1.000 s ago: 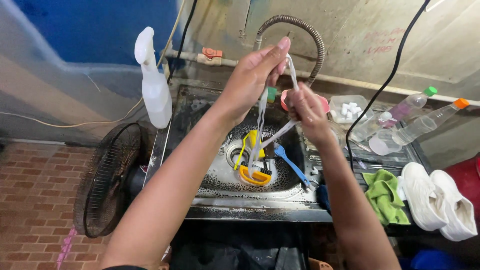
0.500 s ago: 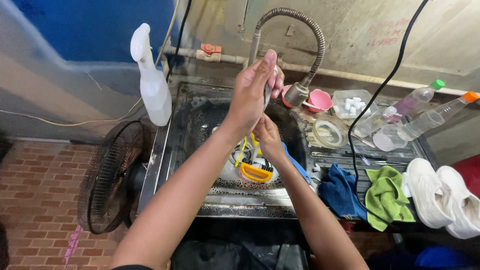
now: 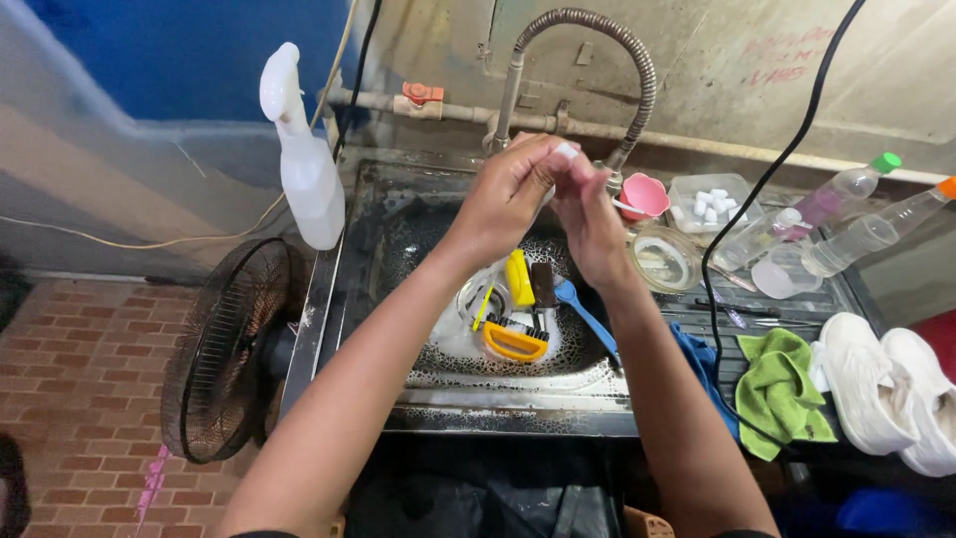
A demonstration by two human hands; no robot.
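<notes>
My left hand [image 3: 510, 194] and my right hand [image 3: 590, 227] are pressed together above the wet black sink [image 3: 398, 239], just below the spout of the coiled metal faucet [image 3: 637, 70]. Both are closed on a thin white lace; only its end [image 3: 566, 150] shows, at my left fingertips. The rest of the lace is hidden inside the hands. Below them in the soapy basin lie a yellow scrub brush [image 3: 515, 341], a yellow-handled tool [image 3: 518, 277], a dark brush [image 3: 543, 285] and a blue-handled brush [image 3: 586, 314].
A white spray bottle [image 3: 304, 174] stands on the sink's left rim, with a black fan [image 3: 224, 349] on the brick floor beside it. To the right are a pink cup [image 3: 645, 195], a tub of white cubes [image 3: 709, 204], two plastic bottles [image 3: 846, 189], a black cable [image 3: 762, 189], green cloth [image 3: 782, 389] and white shoes [image 3: 886, 389].
A second ago my left hand held the lace stretched high while my right hand slid down it. Both hands have since come together with the lace gathered between them.
</notes>
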